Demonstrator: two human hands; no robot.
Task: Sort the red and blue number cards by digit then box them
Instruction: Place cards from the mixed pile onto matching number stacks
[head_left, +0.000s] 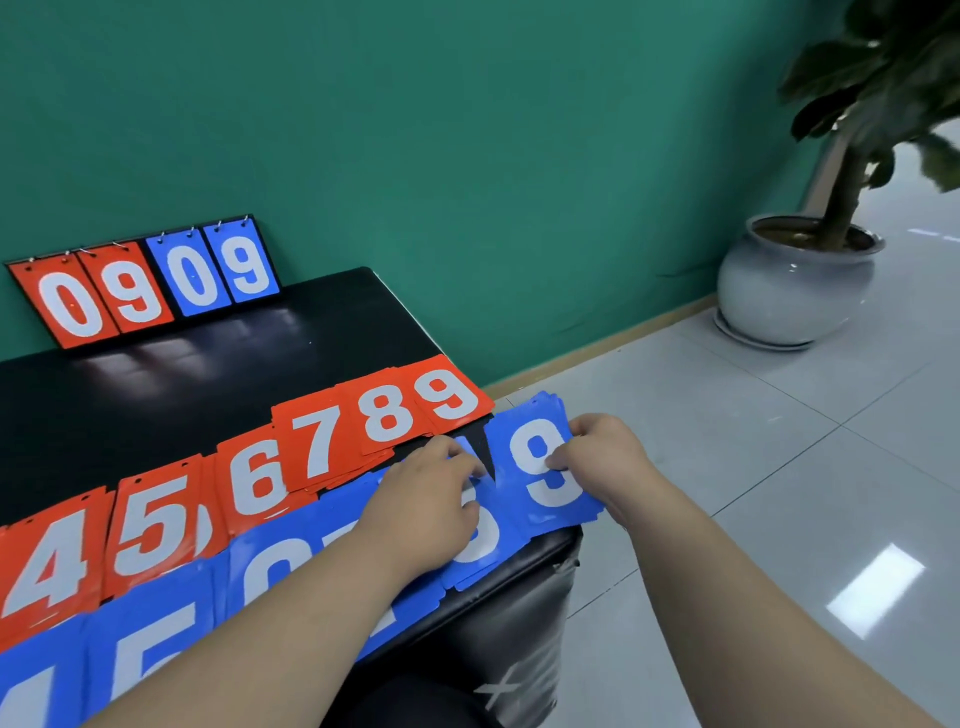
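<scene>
Stack: blue rectangular "9" cards (540, 467) at glossy black surface's (260, 374) right end, overhanging.
Right grip (602, 457): pinches their right edge.
Left grip (431, 499): on blue "8" cards (483, 540); pinching or pressing, cannot tell.
Advice: square edges before lifting.

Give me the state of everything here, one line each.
scoreboard: standing upright, showing 09 09.
red cards: flat, overlapping row, 4 to 9.
blue 9 pile: overhanging the edge, pinched by right hand.
blue 8 pile: flat, under left hand.
</scene>
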